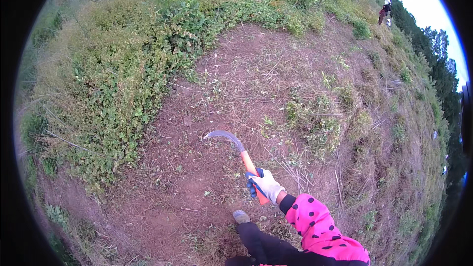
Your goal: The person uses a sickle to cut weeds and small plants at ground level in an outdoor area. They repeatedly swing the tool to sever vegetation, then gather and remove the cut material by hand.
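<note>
Sickle (246,157) is in the right grip (265,184), which is gloved and clamped round the orange handle (251,166). Long axis runs forward and slightly left of the grip; curved blade (229,135) hooks left, tip toward the leafy weed patch (123,103) but apart from it. Patch sits forward-left of the grip. Left grip's out of frame, can't tell its state.
</note>
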The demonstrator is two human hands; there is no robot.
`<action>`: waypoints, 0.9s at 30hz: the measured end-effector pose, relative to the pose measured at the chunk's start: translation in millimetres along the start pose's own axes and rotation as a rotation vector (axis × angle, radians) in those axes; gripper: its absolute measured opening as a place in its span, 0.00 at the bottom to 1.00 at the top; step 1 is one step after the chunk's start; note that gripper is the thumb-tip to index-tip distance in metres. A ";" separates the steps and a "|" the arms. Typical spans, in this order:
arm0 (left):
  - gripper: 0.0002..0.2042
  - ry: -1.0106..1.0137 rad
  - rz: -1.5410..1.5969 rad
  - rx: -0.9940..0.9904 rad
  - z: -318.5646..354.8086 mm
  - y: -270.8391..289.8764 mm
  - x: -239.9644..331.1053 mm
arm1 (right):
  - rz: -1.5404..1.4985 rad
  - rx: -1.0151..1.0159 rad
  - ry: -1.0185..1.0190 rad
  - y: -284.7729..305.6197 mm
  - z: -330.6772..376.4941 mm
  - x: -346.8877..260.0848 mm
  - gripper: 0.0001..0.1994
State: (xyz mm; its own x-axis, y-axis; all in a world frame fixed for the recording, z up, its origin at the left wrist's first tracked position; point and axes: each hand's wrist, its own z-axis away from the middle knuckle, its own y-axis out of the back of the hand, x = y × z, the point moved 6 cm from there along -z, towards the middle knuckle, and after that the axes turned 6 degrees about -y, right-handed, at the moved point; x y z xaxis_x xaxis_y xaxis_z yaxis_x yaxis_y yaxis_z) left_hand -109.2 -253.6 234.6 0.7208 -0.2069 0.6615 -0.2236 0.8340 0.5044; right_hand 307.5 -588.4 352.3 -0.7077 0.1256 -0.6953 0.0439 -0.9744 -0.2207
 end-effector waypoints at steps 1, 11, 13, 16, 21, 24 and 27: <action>0.14 0.006 0.048 0.014 -6.3 -2.6 12.9 | -0.002 0.026 0.010 15.3 4.5 -5.9 0.05; 0.14 -0.219 -0.200 -0.112 -36.7 -36.3 92.1 | -0.195 0.250 0.027 98.6 86.7 1.4 0.07; 0.14 -0.116 -0.226 -0.094 -23.4 -40.9 84.6 | -0.216 0.201 0.021 97.4 93.6 13.6 0.06; 0.16 -0.225 -0.122 -0.065 -4.5 -60.8 37.5 | -0.180 0.103 0.015 71.5 89.2 11.6 0.05; 0.16 -0.094 -0.226 -0.022 38.8 -39.1 12.6 | -0.217 -0.071 0.067 33.5 97.4 -22.2 0.05; 0.17 -0.053 -0.245 0.049 37.3 -29.3 15.2 | -0.244 -0.119 0.115 24.7 89.5 -52.4 0.08; 0.17 -0.025 -0.216 0.025 22.5 -39.3 45.7 | -0.245 -0.102 0.242 31.7 86.6 -102.8 0.10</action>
State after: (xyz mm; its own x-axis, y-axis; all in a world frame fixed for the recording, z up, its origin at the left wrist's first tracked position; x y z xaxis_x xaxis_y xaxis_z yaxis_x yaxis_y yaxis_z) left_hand -82.3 -307.4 257.5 0.7377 -0.3919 0.5498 -0.0823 0.7561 0.6493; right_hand 320.7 -648.3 476.0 -0.5192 0.4054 -0.7524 -0.0280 -0.8879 -0.4592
